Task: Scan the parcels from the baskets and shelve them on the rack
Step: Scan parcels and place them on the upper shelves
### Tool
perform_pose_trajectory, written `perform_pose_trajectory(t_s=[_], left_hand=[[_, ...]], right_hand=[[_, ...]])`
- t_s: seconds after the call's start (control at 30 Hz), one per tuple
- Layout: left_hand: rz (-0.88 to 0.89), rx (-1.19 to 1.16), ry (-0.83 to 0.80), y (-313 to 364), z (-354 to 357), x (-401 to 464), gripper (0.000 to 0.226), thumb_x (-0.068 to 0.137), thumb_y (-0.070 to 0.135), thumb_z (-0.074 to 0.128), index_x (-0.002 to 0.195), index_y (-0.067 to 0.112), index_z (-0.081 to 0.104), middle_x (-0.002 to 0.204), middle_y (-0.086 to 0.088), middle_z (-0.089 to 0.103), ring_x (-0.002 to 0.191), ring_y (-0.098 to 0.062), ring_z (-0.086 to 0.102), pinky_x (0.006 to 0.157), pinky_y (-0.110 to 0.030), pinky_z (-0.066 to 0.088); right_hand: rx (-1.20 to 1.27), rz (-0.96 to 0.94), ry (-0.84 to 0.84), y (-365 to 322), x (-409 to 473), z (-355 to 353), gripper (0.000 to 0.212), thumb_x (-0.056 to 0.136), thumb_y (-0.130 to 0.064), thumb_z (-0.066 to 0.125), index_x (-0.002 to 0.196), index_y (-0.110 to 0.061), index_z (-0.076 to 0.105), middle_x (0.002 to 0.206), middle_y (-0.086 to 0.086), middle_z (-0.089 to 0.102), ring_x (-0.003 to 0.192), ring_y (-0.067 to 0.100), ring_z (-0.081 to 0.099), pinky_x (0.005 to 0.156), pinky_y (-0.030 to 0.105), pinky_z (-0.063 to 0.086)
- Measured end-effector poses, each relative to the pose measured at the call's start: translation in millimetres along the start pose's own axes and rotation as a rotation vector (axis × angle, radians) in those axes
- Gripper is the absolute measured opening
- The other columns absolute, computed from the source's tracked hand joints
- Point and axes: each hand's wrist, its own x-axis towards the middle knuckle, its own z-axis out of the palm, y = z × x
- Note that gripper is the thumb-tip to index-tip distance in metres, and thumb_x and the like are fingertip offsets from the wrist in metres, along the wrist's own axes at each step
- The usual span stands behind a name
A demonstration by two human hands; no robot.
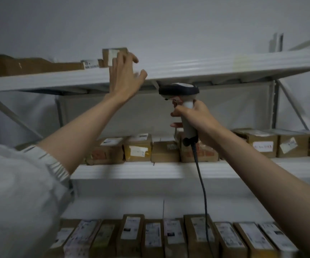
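Note:
A small brown cardboard parcel (112, 54) with a white label stands on the top shelf (206, 67) of the white rack. My left hand (123, 77) is raised in front of it, fingers spread and straight, fingertips at the parcel's right side. My right hand (195, 121) grips the handle of a white and black barcode scanner (179, 91) just under the top shelf, its dark cable hanging down. Whether the left fingers touch the parcel is blurred.
Flat brown parcels (29, 65) lie on the top shelf to the left. The middle shelf (131, 170) holds a row of labelled boxes (138, 148). Several more labelled parcels (172, 237) fill the bottom row. The top shelf's right half is bare.

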Motion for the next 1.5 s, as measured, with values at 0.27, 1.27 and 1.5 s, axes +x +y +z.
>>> perform_pose_trajectory(t_s=[0.27,1.27,1.5], left_hand=[[-0.020,-0.456,-0.385,73.6,49.7,-113.8,0.014,0.092,0.031,0.060,0.094,0.016,0.062,0.083,-0.001,0.067,0.076,-0.016,0.065,0.069,-0.034,0.055],[0.563,-0.632,-2.251,461.6,161.1,-746.8,0.008,0.094,0.028,0.065,0.094,0.021,0.069,0.089,0.000,0.074,0.086,-0.017,0.070,0.084,-0.034,0.056],[0.809,-0.571,-2.368,529.9,108.1,-882.7,0.010,0.095,0.024,0.064,0.096,0.016,0.071,0.085,0.005,0.071,0.093,-0.019,0.069,0.092,-0.039,0.056]], right_hand=[[0.120,0.201,0.085,48.2,-70.3,-48.4,0.029,0.093,-0.002,0.060,0.122,-0.003,0.057,0.096,0.010,0.065,0.089,0.021,0.068,0.073,0.034,0.063],[0.198,0.905,1.836,253.2,-724.9,-253.7,0.014,0.094,0.000,0.054,0.095,-0.014,0.057,0.075,0.005,0.062,0.068,0.021,0.062,0.067,0.034,0.056],[0.326,0.894,2.194,281.9,-871.3,-229.4,0.014,0.096,-0.002,0.055,0.105,-0.013,0.054,0.088,0.011,0.062,0.069,0.019,0.062,0.062,0.031,0.056]])
